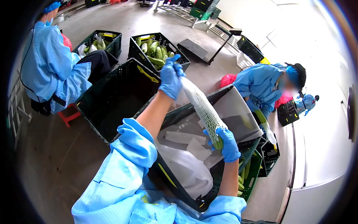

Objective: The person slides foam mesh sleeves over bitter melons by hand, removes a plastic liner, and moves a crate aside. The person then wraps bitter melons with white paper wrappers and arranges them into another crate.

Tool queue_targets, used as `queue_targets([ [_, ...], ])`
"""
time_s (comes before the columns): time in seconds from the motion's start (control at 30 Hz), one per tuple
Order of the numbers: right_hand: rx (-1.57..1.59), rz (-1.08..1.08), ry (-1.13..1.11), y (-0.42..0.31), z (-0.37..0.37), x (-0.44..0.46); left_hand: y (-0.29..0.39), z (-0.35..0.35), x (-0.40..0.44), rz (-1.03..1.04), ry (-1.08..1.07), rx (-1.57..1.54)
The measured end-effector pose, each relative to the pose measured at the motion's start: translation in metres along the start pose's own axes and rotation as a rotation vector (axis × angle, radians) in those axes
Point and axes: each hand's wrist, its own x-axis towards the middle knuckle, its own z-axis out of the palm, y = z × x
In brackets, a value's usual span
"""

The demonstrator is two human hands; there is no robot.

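Observation:
A long green gourd, seemingly a bitter melon (218, 142), is held tilted in front of me inside a white foam net sleeve (203, 106). My left hand (171, 77), in a blue glove, pinches the narrow upper end of the sleeve. Lower down, my gloved right hand (226, 143) wraps around the gourd's bottom end, where green flesh shows past the net. Beneath both hands stands a dark crate (167, 173) lined with white sheeting (184, 168). A flattened bundle of foam nets (185, 137) lies in it.
A dark, deep crate (112, 100) stands to the left. Behind it, another crate (136, 56) holds several green gourds (154, 50). One co-worker (56, 63) sits at left; another (257, 84) at right handles a netted gourd (265, 127). A platform scale (194, 48) stands further back.

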Motion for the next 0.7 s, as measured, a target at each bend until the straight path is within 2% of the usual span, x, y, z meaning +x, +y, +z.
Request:
queue_targets([
  [0.07,-0.02,-0.023,0.022,0.005,-0.009,0.002,0.008,-0.003,-0.001,0.028,0.044,0.002],
  [0.13,0.017,-0.065,0.053,0.011,-0.015,0.005,0.004,-0.011,0.003,0.079,0.186,0.093],
  [0.2,0.112,-0.12,0.093,0.015,-0.019,0.006,-0.008,-0.008,0.0,0.021,0.239,0.139],
  [0.33,0.237,-0.133,0.13,0.019,-0.025,0.008,-0.031,0.003,-0.021,-0.31,-0.255,0.292],
  [0.43,0.309,-0.103,0.085,0.024,-0.027,0.009,-0.055,0.013,-0.041,-0.474,-0.521,0.329],
  [0.57,0.175,-0.061,-0.027,0.021,-0.016,0.008,-0.053,0.015,-0.049,-0.369,-0.408,0.246],
  [0.67,0.163,-0.033,-0.051,0.025,-0.014,0.013,-0.045,0.01,-0.032,-0.232,-0.24,0.156],
  [0.7,0.171,0.005,-0.012,0.024,-0.014,0.011,-0.041,0.0,-0.015,-0.131,-0.26,0.078],
])
